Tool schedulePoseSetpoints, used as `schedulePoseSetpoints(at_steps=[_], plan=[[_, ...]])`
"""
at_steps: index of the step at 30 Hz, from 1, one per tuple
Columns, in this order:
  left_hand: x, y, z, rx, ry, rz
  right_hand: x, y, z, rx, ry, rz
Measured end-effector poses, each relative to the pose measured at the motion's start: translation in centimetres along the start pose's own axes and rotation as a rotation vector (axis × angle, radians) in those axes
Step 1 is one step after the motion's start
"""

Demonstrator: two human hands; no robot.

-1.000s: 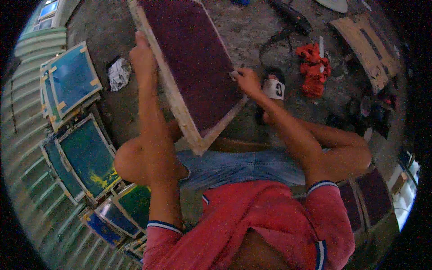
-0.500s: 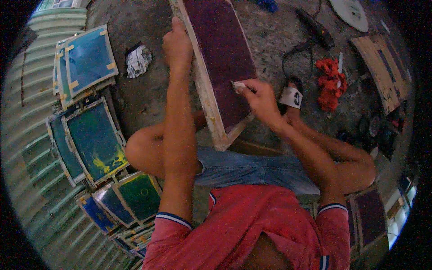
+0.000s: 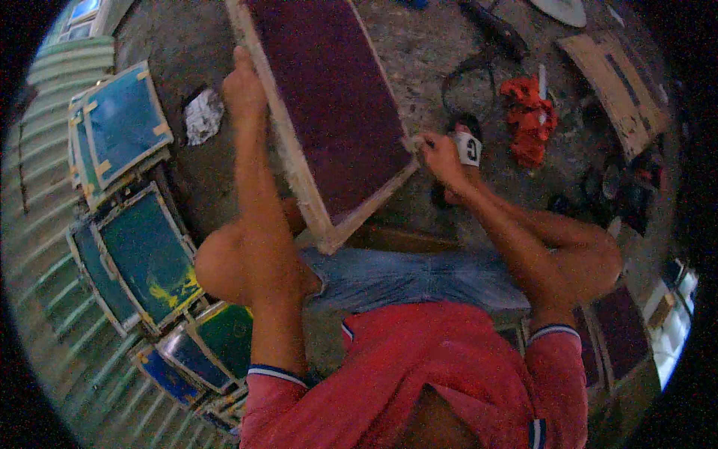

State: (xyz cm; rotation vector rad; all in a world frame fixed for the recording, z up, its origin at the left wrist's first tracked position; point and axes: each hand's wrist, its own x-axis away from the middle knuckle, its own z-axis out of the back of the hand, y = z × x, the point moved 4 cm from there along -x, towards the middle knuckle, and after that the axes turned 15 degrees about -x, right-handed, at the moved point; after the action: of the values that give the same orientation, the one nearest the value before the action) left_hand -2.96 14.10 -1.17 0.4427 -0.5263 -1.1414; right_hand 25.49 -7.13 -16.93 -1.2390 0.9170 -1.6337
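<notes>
A wooden frame with dark maroon mesh (image 3: 329, 105) stands tilted in front of me, its lower corner near my knee. My left hand (image 3: 243, 90) grips the frame's left wooden edge. My right hand (image 3: 441, 153) pinches something small and pale at the frame's lower right edge; what it is cannot be made out. I sit low in a red shirt and blue jeans, knees bent.
Several framed screens with blue and green mesh (image 3: 142, 254) lean in a row at my left against a corrugated wall. A crumpled white rag (image 3: 202, 116), a red cloth (image 3: 531, 116), a sandalled foot (image 3: 467, 146), a cable and wooden boards (image 3: 617, 82) lie on the gritty floor.
The maroon frame has shifted slightly right and lower in view. My right hand has slid from the mesh face down to the frame's lower right edge; my left hand keeps its grip.
</notes>
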Motion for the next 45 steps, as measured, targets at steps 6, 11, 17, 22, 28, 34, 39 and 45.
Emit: schedulePoseSetpoints(at_steps=[6, 11, 17, 22, 28, 34, 39, 45], plan=[[1.5, 2.2, 0.0, -0.094, -0.005, 0.063, -4.3, 6.4, -0.9, 0.165, 0.153, -0.201], [1.1, 1.1, 0.3, -0.065, 0.05, -0.015, -0.8, -3.8, -5.8, -0.002, 0.132, 0.006], [2.4, 3.1, -0.1, -0.028, -0.004, 0.041, 6.7, -16.6, -5.7, -0.099, -0.149, 0.481], [0.9, 1.8, 0.1, -0.044, -0.016, -0.004, 8.5, -14.1, -3.0, -0.194, -0.18, 0.407], [0.8, 2.8, -2.0, -0.056, -0.064, 0.061, -0.1, 2.8, 0.5, 0.182, 0.196, -0.253], [2.0, 1.5, 1.3, -0.067, 0.03, 0.067, 5.1, -12.1, -5.9, -0.022, -0.133, 0.436], [0.6, 2.2, -1.8, -0.058, -0.082, 0.067, 4.4, -20.5, -2.9, -0.188, -0.034, 0.72], [1.0, 0.7, -0.1, 0.196, -0.047, 0.159, -5.9, -23.8, -6.0, -0.131, 0.101, 0.88]])
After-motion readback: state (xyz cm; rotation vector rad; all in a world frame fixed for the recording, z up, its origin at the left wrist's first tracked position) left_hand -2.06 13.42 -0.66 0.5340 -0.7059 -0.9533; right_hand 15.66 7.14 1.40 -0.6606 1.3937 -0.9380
